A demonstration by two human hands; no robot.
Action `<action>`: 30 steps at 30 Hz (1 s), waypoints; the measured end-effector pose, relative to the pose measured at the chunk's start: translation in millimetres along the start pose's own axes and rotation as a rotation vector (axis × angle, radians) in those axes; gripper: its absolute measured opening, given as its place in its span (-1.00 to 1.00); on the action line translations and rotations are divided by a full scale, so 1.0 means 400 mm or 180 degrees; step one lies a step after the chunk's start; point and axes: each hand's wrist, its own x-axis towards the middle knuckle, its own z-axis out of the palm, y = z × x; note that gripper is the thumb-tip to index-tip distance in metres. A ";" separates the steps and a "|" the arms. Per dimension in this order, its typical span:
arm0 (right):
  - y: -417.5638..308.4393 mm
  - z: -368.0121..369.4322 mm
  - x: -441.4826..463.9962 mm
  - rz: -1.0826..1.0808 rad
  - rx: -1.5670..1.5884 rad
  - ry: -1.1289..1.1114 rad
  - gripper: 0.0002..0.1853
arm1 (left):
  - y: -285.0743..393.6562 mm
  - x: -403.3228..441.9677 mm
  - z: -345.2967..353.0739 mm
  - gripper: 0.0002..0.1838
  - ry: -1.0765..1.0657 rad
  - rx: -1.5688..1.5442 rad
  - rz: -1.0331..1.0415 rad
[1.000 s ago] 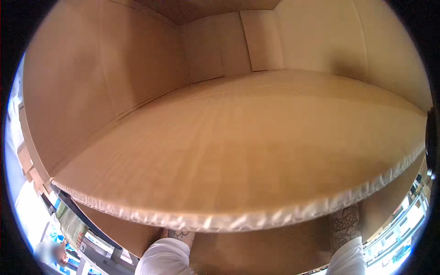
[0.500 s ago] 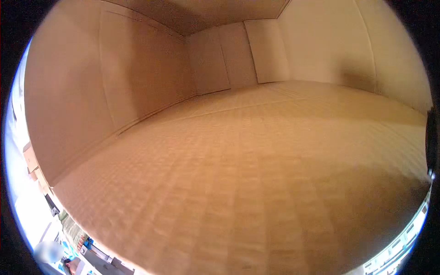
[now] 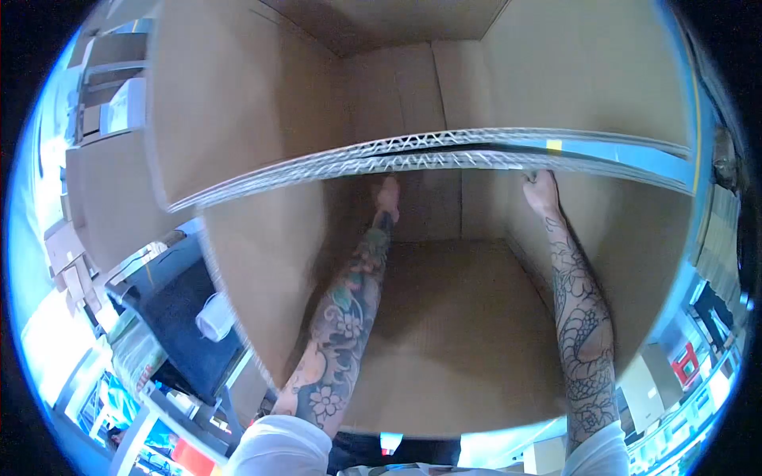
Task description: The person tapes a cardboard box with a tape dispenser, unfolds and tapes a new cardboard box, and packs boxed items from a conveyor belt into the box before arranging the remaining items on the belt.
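Two open cardboard compartments stand one above the other, the upper (image 3: 230, 103) and the lower (image 3: 444, 333), divided by corrugated layers (image 3: 381, 163). Both tattooed arms reach into the lower one. My left hand (image 3: 387, 198) is raised below the layers, left of the middle; its fingertips are hard to make out. Further right, my right hand (image 3: 541, 193) is closed, its fingers up against the underside of the layers near the right wall. What it grips there is hidden. A blue strip with a yellow mark (image 3: 554, 145) lies between the layers on the right.
At the left stand a black bin-like object (image 3: 182, 317) with a white roll (image 3: 215, 317) and several cardboard boxes (image 3: 111, 190). A red item (image 3: 685, 365) and a carton (image 3: 651, 389) are at the lower right. Cardboard walls flank both arms.
The view has moved back and down from the cardboard surface that filled it. The layer edges and the lower compartment now show, and both forearms and hands have come into sight.
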 end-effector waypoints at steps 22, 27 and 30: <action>0.246 -0.115 -0.858 -0.0106 0.0846 0.1259 -0.63 | 0.845 -0.807 -0.434 -0.33 -0.0354 0.2949 0.0156; 0.254 -0.077 -0.857 -0.0172 0.0903 0.1590 -0.54 | 0.834 -0.825 -0.347 -0.21 -0.0451 0.2368 0.0315; 0.209 -0.065 -0.837 -0.0416 0.1187 0.1641 -0.44 | 0.709 -0.803 -0.241 -0.16 -0.0352 0.2624 0.1131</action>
